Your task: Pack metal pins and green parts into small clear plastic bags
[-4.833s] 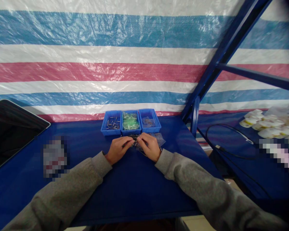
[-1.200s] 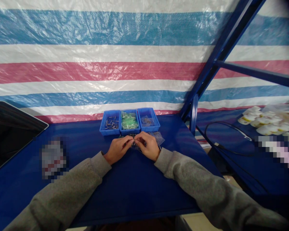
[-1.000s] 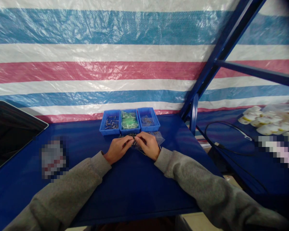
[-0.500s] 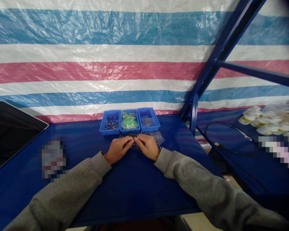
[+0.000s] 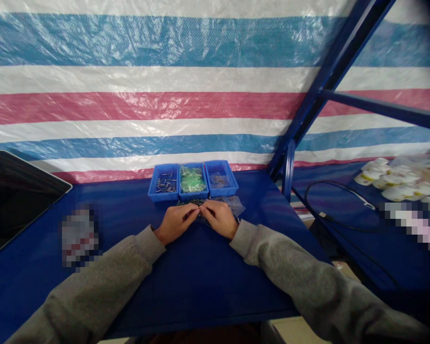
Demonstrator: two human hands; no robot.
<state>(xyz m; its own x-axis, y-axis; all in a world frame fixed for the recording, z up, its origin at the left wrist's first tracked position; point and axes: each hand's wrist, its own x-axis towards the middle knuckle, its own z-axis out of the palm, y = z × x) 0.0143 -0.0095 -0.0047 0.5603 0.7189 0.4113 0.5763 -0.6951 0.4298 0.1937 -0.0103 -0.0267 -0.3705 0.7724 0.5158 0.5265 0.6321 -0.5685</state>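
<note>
My left hand (image 5: 177,222) and my right hand (image 5: 219,217) meet fingertip to fingertip over the blue table, thumbs and forefingers closed in a pinch. Whatever sits between the fingertips is too small to make out. Just behind and under the fingers lies a heap of small dark metal pieces (image 5: 190,202), partly covered by the hands. A clear plastic bag (image 5: 236,205) lies flat beyond my right hand. Right behind stand three blue bins: the left bin (image 5: 164,196) has loose metal screws or pins, the middle bin (image 5: 193,195) green-and-clear plastic packets, the right bin (image 5: 224,192) small parts in clear plastic.
A dark flat screen or panel (image 5: 17,200) lies at the left, with a blurred-out item (image 5: 79,237) near it. A blue metal frame (image 5: 288,167) rises on the right. Beyond it are a black cable (image 5: 308,196) and white rolls (image 5: 401,184) on another surface.
Both hands stay in almost the same place, still pinched together. No bin or bag has visibly moved.
</note>
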